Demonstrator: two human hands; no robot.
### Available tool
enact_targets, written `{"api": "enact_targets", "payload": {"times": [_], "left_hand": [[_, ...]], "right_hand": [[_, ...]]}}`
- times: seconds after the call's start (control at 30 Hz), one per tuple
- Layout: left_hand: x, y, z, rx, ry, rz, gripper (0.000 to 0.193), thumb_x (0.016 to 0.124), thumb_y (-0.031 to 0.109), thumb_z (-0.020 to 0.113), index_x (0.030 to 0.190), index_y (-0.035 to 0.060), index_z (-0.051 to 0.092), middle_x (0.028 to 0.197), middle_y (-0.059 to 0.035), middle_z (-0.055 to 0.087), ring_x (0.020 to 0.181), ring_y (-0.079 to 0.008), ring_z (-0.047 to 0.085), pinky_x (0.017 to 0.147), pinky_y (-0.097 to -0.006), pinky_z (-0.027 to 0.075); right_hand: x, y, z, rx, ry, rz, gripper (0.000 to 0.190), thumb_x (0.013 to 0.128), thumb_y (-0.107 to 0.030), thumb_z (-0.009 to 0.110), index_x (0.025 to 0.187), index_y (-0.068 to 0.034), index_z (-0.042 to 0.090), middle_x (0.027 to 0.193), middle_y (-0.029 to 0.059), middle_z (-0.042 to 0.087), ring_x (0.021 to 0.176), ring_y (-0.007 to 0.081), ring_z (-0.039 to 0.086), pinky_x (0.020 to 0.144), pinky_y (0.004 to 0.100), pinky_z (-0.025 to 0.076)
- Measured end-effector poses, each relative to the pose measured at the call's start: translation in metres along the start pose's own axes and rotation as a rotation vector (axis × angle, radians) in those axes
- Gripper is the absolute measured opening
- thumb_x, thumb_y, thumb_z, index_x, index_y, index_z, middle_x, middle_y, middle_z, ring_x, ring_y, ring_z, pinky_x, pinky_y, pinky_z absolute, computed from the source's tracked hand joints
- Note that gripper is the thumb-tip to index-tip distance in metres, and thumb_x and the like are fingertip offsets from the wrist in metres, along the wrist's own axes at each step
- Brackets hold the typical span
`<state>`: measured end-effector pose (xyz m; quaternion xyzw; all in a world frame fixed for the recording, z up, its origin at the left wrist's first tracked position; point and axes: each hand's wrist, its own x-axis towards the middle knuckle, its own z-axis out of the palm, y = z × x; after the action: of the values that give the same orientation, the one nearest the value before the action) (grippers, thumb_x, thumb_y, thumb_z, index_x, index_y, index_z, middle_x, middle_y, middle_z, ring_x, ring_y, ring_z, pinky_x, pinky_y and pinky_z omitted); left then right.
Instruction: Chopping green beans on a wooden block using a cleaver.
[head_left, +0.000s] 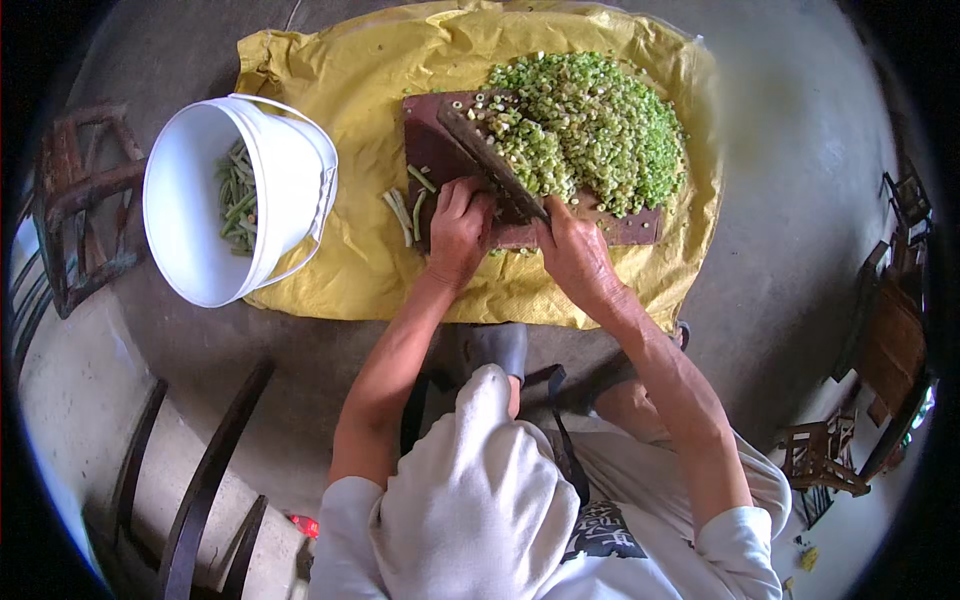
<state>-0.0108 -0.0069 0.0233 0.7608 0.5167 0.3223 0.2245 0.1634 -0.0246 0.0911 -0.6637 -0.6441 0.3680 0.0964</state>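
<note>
My right hand (576, 246) grips the handle end of a dark, broad-bladed cleaver (487, 159), its blade slanting up and left over the wooden chopping board (427, 131). Close to the blade's left side, my left hand (459, 231) rests on the board with curled fingers; whatever lies under them is hidden. Finely chopped green beans (600, 131) form a large heap across the board's right side and beyond its far edge. Left of my left hand lie a few uncut bean lengths (421, 180), some on the board and some on the yellow woven sack (360, 255).
A white bucket (296, 169) with a wire-type handle lies tilted at the left, with bean lengths (238, 199) inside. Wooden chair parts (90, 187) stand beyond it. Dark curved slats (214, 465) rise at lower left. More wooden furniture (892, 330) lines the right rim.
</note>
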Motion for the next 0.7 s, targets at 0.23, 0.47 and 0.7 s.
{"api": "enact_targets", "payload": {"times": [0.23, 0.47, 0.7], "left_hand": [[-0.003, -0.005, 0.004, 0.046, 0.005, 0.041, 0.014, 0.078, 0.000, 0.062, 0.092, -0.0015, 0.063, 0.104, -0.0137, 0.058, 0.100, -0.0341, 0.055, 0.084, -0.0409, 0.048], [0.000, -0.004, 0.008, 0.025, 0.025, 0.086, 0.016, 0.079, 0.002, 0.061, 0.095, -0.0015, 0.063, 0.104, -0.0160, 0.059, 0.100, -0.0369, 0.055, 0.087, -0.0437, 0.047], [-0.001, -0.005, 0.004, 0.035, 0.018, 0.055, 0.011, 0.080, 0.002, 0.061, 0.090, 0.0013, 0.066, 0.101, -0.0137, 0.060, 0.098, -0.0352, 0.057, 0.082, -0.0426, 0.049]], "right_hand": [[-0.016, -0.006, -0.024, -0.013, -0.073, 0.041, 0.018, 0.095, -0.017, 0.053, 0.101, -0.001, 0.049, 0.067, 0.0243, 0.060, 0.064, 0.0430, 0.062, 0.055, 0.0493, 0.047], [-0.003, 0.006, 0.000, -0.023, -0.065, 0.072, 0.017, 0.095, -0.018, 0.052, 0.103, -0.003, 0.049, 0.070, 0.0256, 0.061, 0.066, 0.0463, 0.061, 0.057, 0.0521, 0.048], [-0.015, 0.000, -0.007, -0.098, -0.215, 0.183, 0.021, 0.095, -0.016, 0.051, 0.109, -0.002, 0.045, 0.066, 0.0267, 0.060, 0.066, 0.0449, 0.063, 0.056, 0.0523, 0.048]]}}
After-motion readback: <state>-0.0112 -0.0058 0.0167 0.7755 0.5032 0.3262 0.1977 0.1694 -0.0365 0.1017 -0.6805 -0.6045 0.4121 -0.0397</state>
